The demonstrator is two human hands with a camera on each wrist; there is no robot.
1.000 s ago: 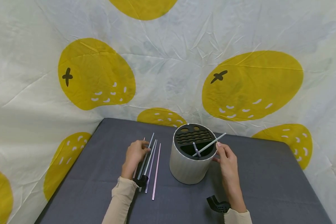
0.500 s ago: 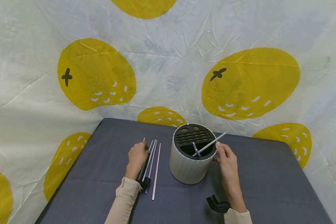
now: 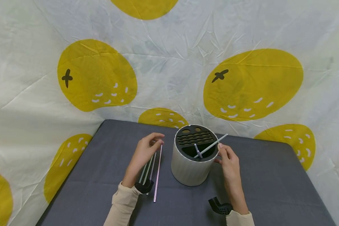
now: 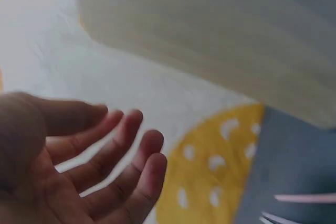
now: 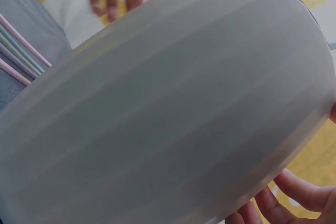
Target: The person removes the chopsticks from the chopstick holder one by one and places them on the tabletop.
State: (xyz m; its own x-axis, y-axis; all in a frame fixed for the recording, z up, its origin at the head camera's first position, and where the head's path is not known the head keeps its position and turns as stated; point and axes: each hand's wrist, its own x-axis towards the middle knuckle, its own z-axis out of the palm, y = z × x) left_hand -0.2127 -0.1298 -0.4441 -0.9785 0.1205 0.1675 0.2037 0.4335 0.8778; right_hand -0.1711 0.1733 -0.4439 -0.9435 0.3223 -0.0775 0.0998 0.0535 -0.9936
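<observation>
A white ribbed round knife holder [image 3: 187,171] with a black slotted top stands on the table. A pale chopstick [image 3: 216,144] and a lilac chopstick [image 3: 198,151] lean in its open compartment. My right hand [image 3: 230,164] holds the holder's right side, thumb near the rim; in the right wrist view its fingers [image 5: 299,192] lie against the wall. My left hand [image 3: 144,152] hovers over several pastel chopsticks left of the holder, partly hiding them. Rightmost lies a pink chopstick [image 3: 158,175]. Nothing is between the left fingers [image 4: 149,174], which are loosely bent in the left wrist view.
A dark grey cloth [image 3: 274,182] covers the table. Behind it and at the left hangs a white curtain [image 3: 169,78] with large yellow fruit prints. Wavy slots and two round holes fill the back half of the holder's top.
My left hand first dips at the chopsticks, then rises and moves right above their far ends, fingers spreading. A bluish chopstick near its fingers has shifted toward me. My right hand stays put.
</observation>
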